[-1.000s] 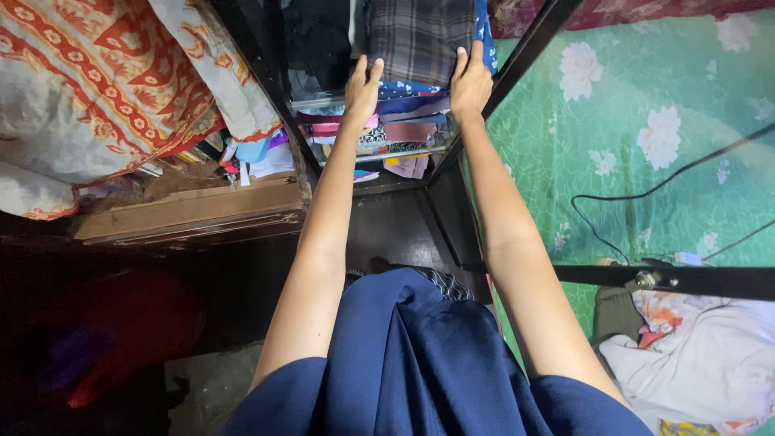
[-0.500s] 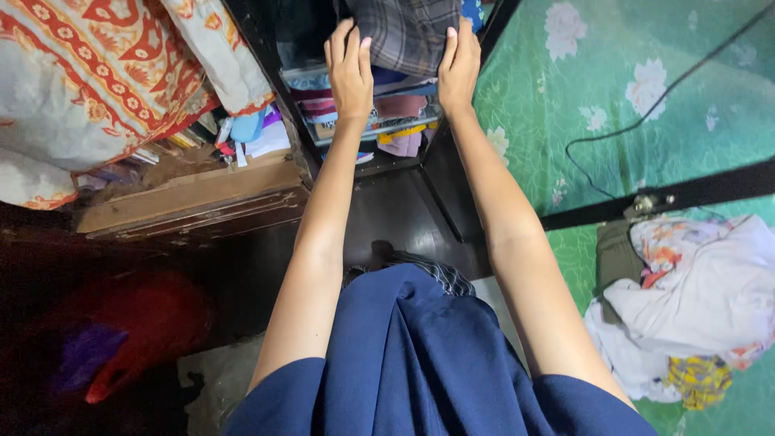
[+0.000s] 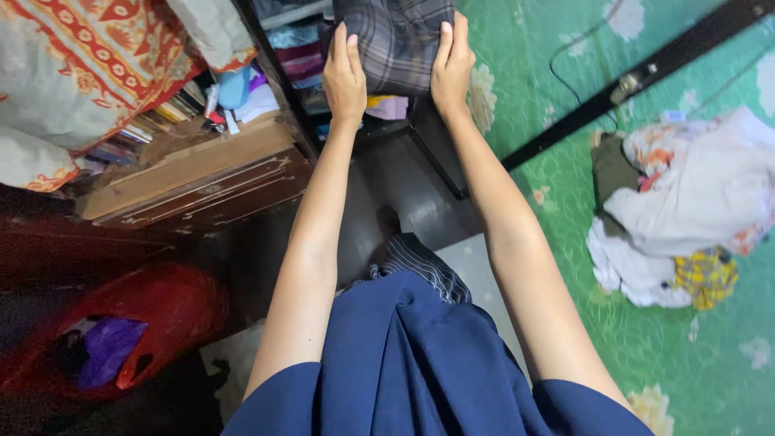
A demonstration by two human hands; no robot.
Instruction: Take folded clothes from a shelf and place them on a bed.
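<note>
Since half a second ago I see my view has swung, and the one folded plaid cloth (image 3: 395,40) now hides more of the shelf (image 3: 299,48). My left hand (image 3: 345,73) and right hand (image 3: 450,64), two in all, grip its sides, fingers flat against it.

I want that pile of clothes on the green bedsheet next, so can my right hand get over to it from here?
Probably not at once: the right hand is pressed against the folded plaid cloth, and the clothes pile lies off to the right, though nothing blocks the way.
</note>
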